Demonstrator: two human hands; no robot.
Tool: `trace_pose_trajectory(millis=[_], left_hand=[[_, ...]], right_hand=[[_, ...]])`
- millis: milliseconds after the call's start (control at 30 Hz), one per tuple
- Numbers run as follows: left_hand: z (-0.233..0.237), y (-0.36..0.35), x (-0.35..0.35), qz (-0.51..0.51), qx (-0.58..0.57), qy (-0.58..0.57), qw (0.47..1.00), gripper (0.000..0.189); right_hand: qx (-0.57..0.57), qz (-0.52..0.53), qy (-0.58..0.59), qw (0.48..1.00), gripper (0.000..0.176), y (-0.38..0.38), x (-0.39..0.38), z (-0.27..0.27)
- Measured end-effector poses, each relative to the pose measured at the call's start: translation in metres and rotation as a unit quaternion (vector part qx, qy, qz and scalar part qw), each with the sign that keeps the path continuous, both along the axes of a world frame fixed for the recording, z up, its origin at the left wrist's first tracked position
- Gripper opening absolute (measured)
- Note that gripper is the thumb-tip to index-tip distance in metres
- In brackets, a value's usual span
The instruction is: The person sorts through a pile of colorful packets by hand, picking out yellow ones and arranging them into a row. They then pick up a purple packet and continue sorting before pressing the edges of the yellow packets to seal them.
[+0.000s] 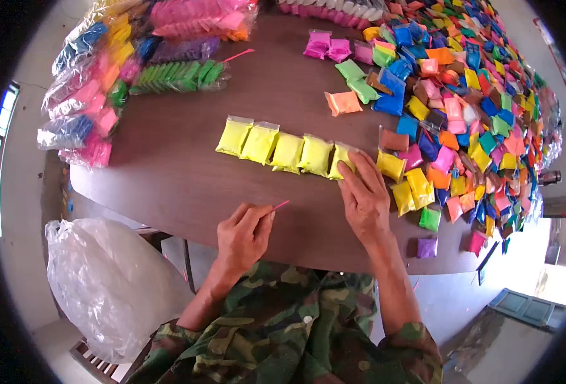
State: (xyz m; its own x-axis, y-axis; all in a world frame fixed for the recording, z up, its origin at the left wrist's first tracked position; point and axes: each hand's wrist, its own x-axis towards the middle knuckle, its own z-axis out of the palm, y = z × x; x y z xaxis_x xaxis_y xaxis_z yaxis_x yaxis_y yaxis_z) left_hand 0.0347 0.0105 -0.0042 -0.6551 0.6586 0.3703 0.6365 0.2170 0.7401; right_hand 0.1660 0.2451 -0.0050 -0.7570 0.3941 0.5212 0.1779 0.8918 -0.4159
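Observation:
Several bright yellow packets (pixel 287 152) of soft, clay-like material in clear bags lie side by side in a slightly slanting row on the brown table (pixel 187 144). My right hand (pixel 366 198) is at the right end of that row, its thumb and fingers on the last yellow packet (pixel 341 155) and partly covering it. Nearer the table's front edge, my left hand (pixel 243 232) is closed in a pinch. A thin pink strip (pixel 282 205) sticks out from its fingertips, pointing toward the row but apart from it; the rest of the strip is hidden in the hand.
A large pile of loose colourful packets (pixel 449 115) covers the table's right side. Bagged bundles (pixel 85 96) are stacked at the left, with a green bundle (pixel 179 75) tied by a pink strip. A big clear plastic bag (pixel 110 288) stands below the left edge.

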Motion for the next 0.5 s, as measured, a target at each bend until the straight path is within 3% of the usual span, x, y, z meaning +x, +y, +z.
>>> trace_pose_trajectory(millis=[300, 400, 500], left_hand=[[-0.001, 0.002, 0.0, 0.004, 0.003, 0.003, 1.0, 0.01], [-0.002, 0.002, 0.0, 0.007, 0.005, 0.02, 1.0, 0.011], [-0.002, 0.002, 0.0, 0.008, -0.001, 0.014, 1.0, 0.011]], right_hand=[[-0.018, -0.032, 0.0, 0.999, 0.051, -0.005, 0.009, 0.007], [-0.058, -0.076, 0.008, 0.995, 0.047, -0.007, 0.03, 0.012], [-0.021, -0.078, -0.042, 0.996, 0.042, -0.012, 0.06, 0.011]])
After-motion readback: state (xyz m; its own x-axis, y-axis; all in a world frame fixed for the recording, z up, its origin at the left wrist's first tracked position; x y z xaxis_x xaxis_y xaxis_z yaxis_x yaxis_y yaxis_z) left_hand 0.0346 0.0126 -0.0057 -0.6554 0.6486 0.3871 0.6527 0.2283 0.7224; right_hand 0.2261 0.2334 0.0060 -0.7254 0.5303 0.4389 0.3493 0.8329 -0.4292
